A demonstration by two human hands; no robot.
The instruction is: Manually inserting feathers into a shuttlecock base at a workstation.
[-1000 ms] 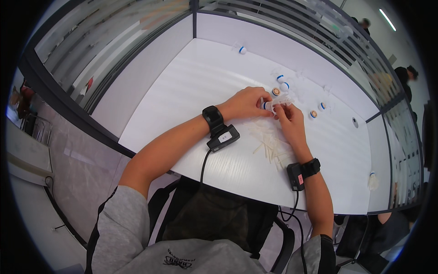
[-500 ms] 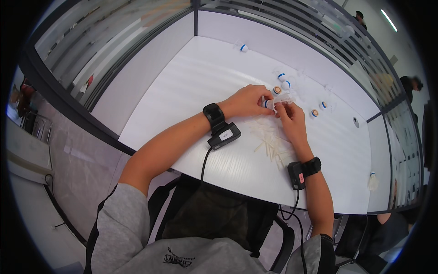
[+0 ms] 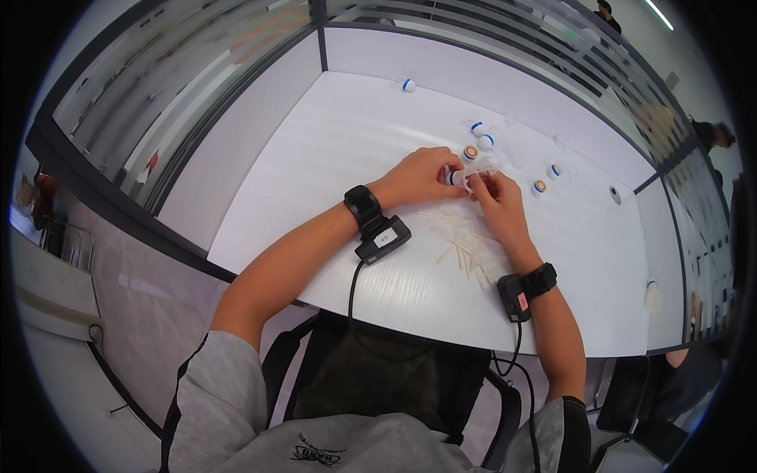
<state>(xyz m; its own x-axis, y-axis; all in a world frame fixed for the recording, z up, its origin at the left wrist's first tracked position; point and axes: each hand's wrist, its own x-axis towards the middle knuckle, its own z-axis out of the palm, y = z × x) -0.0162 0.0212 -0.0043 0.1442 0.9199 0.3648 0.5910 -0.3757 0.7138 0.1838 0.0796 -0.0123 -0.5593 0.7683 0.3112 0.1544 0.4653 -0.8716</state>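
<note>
Between my two hands is a shuttlecock (image 3: pixel 455 179) with a white head, a blue band and a pale skirt, lying on its side. My left hand (image 3: pixel 419 180) holds it by the head, fingers curled round from the left. From the right, my right hand (image 3: pixel 501 206) pinches at the skirt side; its fingertips partly hide what they grip. Just beyond my left fingertips stands a shuttlecock head (image 3: pixel 471 152) with a tan end turned up. Below my hands lies a loose pile of thin, pale feather quills (image 3: pixel 465 246).
Several other shuttlecocks lie beyond my hands, among them a blue-banded one (image 3: pixel 486 142) and one near the back panel (image 3: pixel 408 85). Right of my hand sits a tan-ended head (image 3: pixel 539 186). Another shuttlecock (image 3: pixel 653 296) lies by the right panel. Partition panels (image 3: pixel 473 63) edge the white table.
The whole view has shifted slightly. Both hands stay at the same shuttlecock, and the right fingers have altered their bend a little at the skirt.
</note>
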